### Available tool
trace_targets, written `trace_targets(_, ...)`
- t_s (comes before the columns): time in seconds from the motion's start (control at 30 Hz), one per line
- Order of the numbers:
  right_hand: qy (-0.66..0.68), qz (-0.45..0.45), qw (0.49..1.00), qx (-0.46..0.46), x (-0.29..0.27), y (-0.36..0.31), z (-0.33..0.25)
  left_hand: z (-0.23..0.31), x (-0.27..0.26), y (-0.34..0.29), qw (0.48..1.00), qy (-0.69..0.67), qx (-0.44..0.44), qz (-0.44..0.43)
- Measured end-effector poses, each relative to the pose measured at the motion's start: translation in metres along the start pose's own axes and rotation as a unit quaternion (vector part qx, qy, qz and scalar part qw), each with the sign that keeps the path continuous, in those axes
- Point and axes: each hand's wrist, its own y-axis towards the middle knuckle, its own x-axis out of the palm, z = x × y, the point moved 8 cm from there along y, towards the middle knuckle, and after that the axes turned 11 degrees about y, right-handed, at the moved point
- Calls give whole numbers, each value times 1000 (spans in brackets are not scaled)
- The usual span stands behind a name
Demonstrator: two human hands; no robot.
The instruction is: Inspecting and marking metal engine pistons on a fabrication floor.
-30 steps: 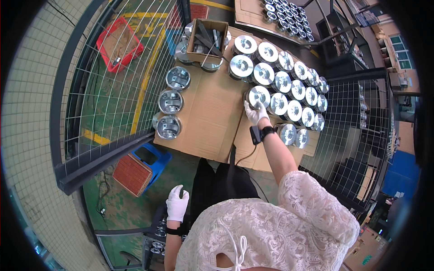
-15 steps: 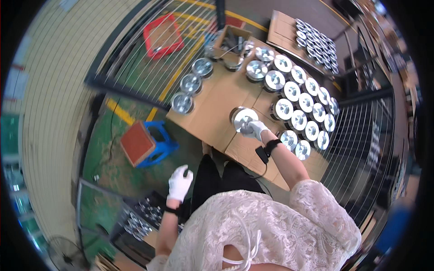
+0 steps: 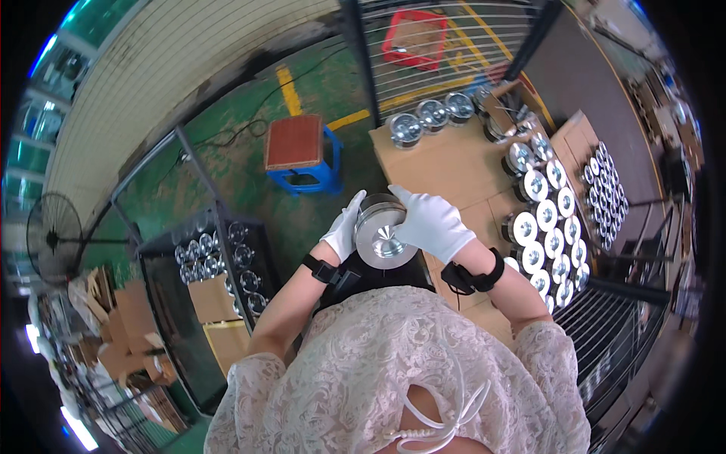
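A shiny round metal part (image 3: 386,241), disc-shaped with a cone-like hollow in the middle, is held up in front of my body, just off the near-left edge of the cardboard-covered table (image 3: 473,183). My white-gloved left hand (image 3: 348,226) grips its left side. From the other side, my right hand (image 3: 437,225), also gloved, wraps its rim with the thumb across the top edge. The fingers beneath the part are hidden. Many similar metal parts (image 3: 553,242) stand in rows on the table's right side, and three more (image 3: 433,115) line its far left edge.
A blue stool (image 3: 306,178) with a reddish-brown top stands left of the table. At lower left, a dark framed rack (image 3: 219,227) holds several metal parts and cardboard. An open cardboard box (image 3: 510,106) sits at the table's far end. Beyond the wire fence lies a red crate (image 3: 414,39).
My view has turned left. The right hand has lifted the round metal part off the cardboard and brought it toward my body. My left hand, formerly empty, now holds it too.
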Motion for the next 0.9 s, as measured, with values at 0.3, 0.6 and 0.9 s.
trace_targets(0.3, 363, 137, 918, -80, 37, -19, 19, 32, -13, -24, 929, -222, 163, -246)
trace_targets(0.6, 850, -219, 480, -6, 71, -13, -45, 97, 4, -12, 963, -178, 144, -144)
trace_targets(0.9, 878, -125, 448, -112, 53, 12, -24, 163, 40, -67, 846, 354, 344, 203)
